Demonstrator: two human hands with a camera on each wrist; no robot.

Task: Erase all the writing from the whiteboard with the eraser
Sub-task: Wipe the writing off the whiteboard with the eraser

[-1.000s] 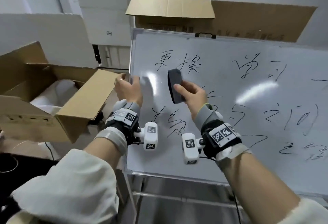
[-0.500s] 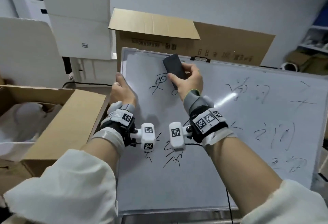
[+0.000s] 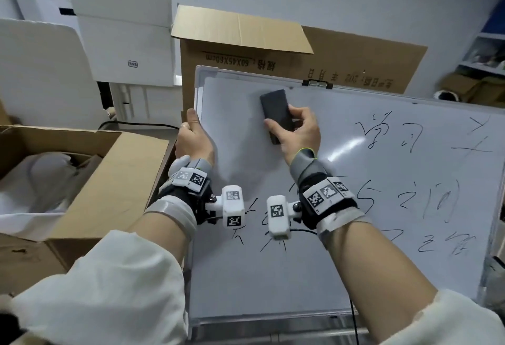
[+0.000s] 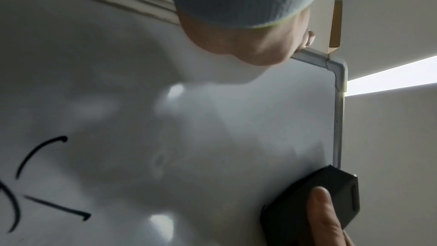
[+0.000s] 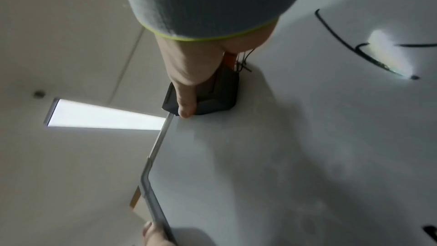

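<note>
- Progress: early, I'd judge. Top-left corner of the whiteboard (image 3: pixel 235 276) looks wiped clean; only faint ghost smudges show there in the wrist views.
- Left to do: black writing (image 3: pixel 388 131) along the top edge towards the right, more in the middle and at the right edge, plus strokes near the wrists lower left. Most of the board, approx.
- Right hand (image 3: pixel 296 133) grips the eraser (image 3: pixel 274 112): thumb on one long side, fingers curled round the other, pad face flat vs. the board.
- Eraser sits close under the top edge, a bit right of the top-left corner. In the left wrist view its end looks just beside the frame.
- Eraser look: dark grey/black rectangular block, rounded corners, matte back. Wiping face hidden against the board.
- Left hand (image 3: pixel 194 139) clasps the board's left edge near the top-left corner, fingers wrapped behind the frame, thumb in front; steadying it, prob.
- Board: white gloss surface w/ light glare streaks, thin grey metal frame, black clip (image 3: pixel 317 83) on the top edge. Leans against a cardboard box (image 3: pixel 273 52) behind.
- Open carton (image 3: pixel 109 180) w/ white packing stands off the board's left edge.
</note>
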